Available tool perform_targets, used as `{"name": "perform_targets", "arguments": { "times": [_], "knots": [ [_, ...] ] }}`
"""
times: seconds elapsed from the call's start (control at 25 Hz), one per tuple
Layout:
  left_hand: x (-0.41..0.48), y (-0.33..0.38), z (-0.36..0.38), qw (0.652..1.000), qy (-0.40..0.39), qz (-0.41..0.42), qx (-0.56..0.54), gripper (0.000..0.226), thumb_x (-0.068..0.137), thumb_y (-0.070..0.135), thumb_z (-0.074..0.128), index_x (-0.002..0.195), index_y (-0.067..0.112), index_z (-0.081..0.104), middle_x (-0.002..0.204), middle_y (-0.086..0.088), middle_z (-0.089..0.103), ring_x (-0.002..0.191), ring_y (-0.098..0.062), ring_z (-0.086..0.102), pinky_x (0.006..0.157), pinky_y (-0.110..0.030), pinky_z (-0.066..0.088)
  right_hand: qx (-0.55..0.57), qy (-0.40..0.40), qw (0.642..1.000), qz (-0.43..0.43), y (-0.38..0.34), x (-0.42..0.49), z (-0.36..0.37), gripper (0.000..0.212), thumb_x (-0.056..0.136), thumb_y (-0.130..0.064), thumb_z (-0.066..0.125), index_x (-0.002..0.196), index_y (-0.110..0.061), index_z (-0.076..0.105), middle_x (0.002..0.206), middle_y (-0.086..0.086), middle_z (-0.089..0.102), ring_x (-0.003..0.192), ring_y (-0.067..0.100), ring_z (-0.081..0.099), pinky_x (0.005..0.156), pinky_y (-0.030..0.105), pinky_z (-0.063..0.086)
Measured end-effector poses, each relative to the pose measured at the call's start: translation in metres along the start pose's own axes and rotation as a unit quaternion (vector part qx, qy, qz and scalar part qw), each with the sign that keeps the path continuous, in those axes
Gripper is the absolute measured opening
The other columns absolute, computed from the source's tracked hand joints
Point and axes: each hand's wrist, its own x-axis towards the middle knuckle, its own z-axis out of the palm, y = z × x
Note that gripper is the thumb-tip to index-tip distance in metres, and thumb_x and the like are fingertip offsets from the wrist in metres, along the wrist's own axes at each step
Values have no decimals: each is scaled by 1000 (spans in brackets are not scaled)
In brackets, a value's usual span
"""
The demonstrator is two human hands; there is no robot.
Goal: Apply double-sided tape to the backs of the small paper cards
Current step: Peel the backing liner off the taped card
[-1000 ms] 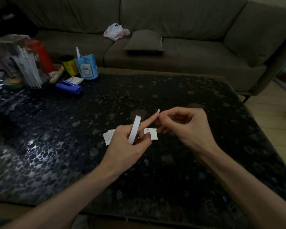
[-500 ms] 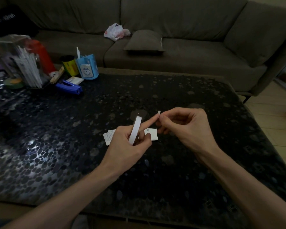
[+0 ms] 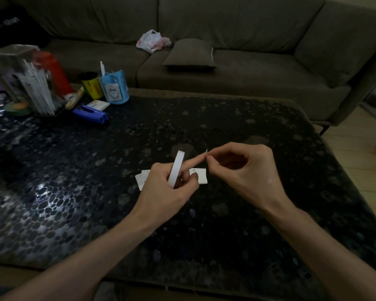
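While the left hand [image 3: 164, 193] grips the tape roll [image 3: 176, 168], forefinger straight, the right hand [image 3: 249, 170] pinches a tape scrap [image 3: 206, 151] above the cards [image 3: 201, 178].

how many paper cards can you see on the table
2: one card left of the left hand, another card between it and the right hand; the left hand may hide more.

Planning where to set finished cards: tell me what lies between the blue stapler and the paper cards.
Nothing: in the head view, the stretch from the blue stapler to the paper cards is bare, dark, pebbled tabletop.
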Motion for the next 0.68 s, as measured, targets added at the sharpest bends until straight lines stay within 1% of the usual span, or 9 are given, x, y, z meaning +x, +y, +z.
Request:
{"name": "perform_targets", "arguments": {
  "times": [0.12, 0.28, 0.32, 0.48, 0.6, 0.68],
  "knots": [
    [-1, 1, 0, 1000, -4, 0, -3, 41, 97, 7, 68, 126, 36, 74, 57, 7, 53, 48, -6, 45, 49, -18, 38, -22, 9, 1000, -15, 0, -2, 1, 14, 89, -21, 74, 103, -19, 78, 93, -13, 75, 90, -3, 71, 83, 11, 56],
    [-2, 2, 0, 1000, -10, 0, -6, 41, 97, 12, 67, 126, 41, 73, 58, -8, 54, 48, -12, 44, 48, -25, 39, -32, 19, 999, -29, 0, -3, 3, 11, 89, -15, 77, 100, -16, 78, 91, -11, 74, 88, -1, 71, 80, 11, 56],
    [-2, 2, 0, 1000, -12, 0, -8, 40, 97, 14, 67, 126, 41, 73, 59, -7, 54, 48, -11, 45, 48, -24, 39, -33, 20, 999, -29, 0, -3, 3, 11, 88, -15, 77, 99, -17, 77, 91, -11, 73, 88, -1, 71, 80, 11, 56],
    [-1, 0, 1, 1000, -12, 2, -21, 39, 96, 15, 66, 125, 40, 74, 58, 5, 53, 49, -5, 46, 50, -16, 39, -15, 29, 999, -13, -1, -3, 6, 10, 86, -15, 78, 95, -18, 76, 87, -13, 72, 85, -1, 71, 77, 12, 56],
    [1, -5, 1, 998, -12, -15, -54, 40, 97, 14, 66, 124, 43, 73, 59, 14, 50, 50, -2, 45, 51, -13, 40, 32, 36, 998, 30, -1, -1, 7, 9, 84, -13, 80, 89, -19, 76, 82, -11, 73, 81, 2, 72, 74, 15, 57],
    [2, -9, 0, 996, -18, -33, -82, 39, 98, 15, 66, 124, 43, 73, 59, 17, 49, 49, -1, 45, 50, -12, 40, 75, 33, 995, 59, -2, 0, 7, 9, 83, -11, 80, 88, -18, 77, 81, -9, 75, 79, 3, 73, 74, 15, 57]
  ]
}}
